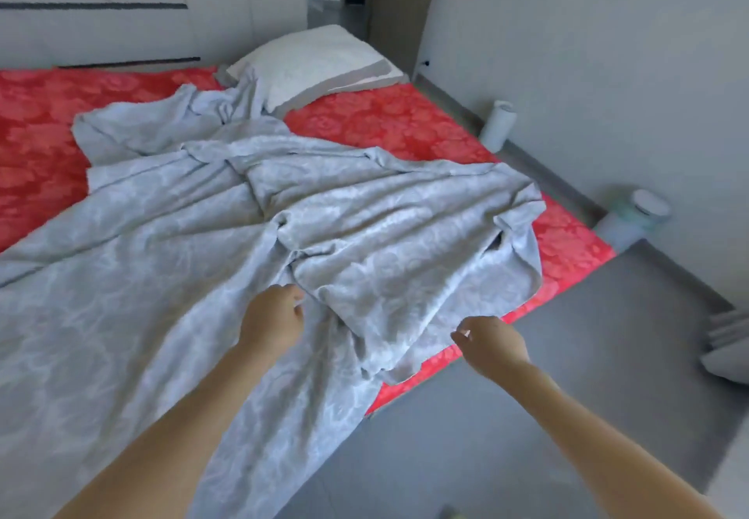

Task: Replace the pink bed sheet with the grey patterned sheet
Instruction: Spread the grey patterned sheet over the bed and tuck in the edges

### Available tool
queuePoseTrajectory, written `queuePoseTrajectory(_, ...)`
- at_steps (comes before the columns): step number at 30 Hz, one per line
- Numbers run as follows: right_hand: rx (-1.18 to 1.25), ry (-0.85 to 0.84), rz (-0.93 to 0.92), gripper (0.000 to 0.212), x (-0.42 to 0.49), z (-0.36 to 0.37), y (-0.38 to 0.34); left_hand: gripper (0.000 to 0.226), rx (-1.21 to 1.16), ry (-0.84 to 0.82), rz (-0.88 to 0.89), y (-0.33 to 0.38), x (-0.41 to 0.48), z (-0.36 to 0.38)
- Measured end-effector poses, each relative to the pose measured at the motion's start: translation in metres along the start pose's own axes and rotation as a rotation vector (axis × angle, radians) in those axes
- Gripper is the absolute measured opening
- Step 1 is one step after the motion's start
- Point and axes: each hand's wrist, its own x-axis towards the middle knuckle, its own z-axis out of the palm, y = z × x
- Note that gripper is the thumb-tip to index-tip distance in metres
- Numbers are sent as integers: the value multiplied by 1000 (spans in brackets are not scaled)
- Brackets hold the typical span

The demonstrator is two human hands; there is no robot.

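Nearest, both bare forearms reach forward over the bed's near edge. The left hand (275, 316) has its fingers curled tight together, bunching a fold of the grey sheet (162, 234) where several creases meet; the fingertips are buried in the cloth. The right hand (492, 342) is just off the bed's side, above the floor (527, 417), with its fingers bent inward and thumb and forefinger pinched on the grey sheet's loose edge. How much cloth sits inside that pinch I cannot tell.

Between the hands the grey sheet sags in a shallow dip. Beyond them it lies crumpled and half spread over the pink sheet (385, 125), covering the near left part of the bed and hanging over the near edge to the floor. Its right side is folded back on itself near the bed's right edge. The pink sheet lies flat on the mattress, showing at the far left, far right and along the right edge.

Farther off, a white pillow (316, 64) rests at the far corner, touching the grey sheet's far end. Two pale cylinders (498, 123) stand on the floor against the right wall (587, 52).
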Motion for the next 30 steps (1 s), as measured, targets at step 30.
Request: queuePoseTrajectory(30, 273, 137, 151, 25, 341, -223, 527, 34, 2, -281, 183, 623, 398, 348)
